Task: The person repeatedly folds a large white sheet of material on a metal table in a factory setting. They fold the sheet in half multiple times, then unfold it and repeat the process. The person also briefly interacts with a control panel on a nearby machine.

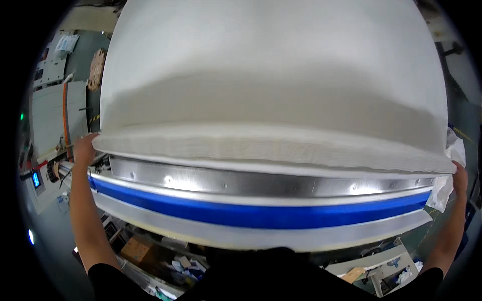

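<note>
We hold the wide white fabric sheet (pixel 273 100) at its folded near edge, left hand (pixel 84 148) and right hand (pixel 459 173) each closed on a corner, stretching it flat across the metal, blue-striped desk (pixel 261 215). Next move, we judge, needs even tension.

Both forearms are bare from the wrist up. The left hand (pixel 84 146), at about nine o'clock, wears no glove, ring or watch. The right hand (pixel 459 173), near three o'clock, is bare too. Black short sleeves (pixel 108 281) cover the upper arms at seven and five o'clock, joined by a black shirt front at six o'clock.
</note>
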Motion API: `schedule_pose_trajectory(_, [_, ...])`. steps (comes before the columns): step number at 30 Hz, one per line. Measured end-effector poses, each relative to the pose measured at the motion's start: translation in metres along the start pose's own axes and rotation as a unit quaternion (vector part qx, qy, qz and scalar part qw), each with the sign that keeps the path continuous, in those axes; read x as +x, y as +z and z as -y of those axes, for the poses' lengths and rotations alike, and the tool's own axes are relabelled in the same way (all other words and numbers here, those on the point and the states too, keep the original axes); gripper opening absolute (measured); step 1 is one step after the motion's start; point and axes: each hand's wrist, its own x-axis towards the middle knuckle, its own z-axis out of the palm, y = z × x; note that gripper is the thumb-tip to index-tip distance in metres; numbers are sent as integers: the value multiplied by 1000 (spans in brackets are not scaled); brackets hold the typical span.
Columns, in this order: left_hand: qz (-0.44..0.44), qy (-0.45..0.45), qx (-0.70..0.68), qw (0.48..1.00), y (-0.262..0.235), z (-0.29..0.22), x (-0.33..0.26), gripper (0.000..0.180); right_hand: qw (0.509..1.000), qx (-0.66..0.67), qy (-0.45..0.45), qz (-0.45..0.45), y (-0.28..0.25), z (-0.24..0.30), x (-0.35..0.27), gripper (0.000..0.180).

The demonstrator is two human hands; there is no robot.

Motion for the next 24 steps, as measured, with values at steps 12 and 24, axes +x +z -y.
schedule_pose_trajectory(12, [306, 88, 136, 938, 57, -18, -115, 38, 984, -85, -83, 131, 42, -34, -119, 31])
schedule_pose_trajectory(24, [452, 149, 204, 855, 146, -78, -128, 25, 935, -212, -121, 257, 120, -32, -166, 19])
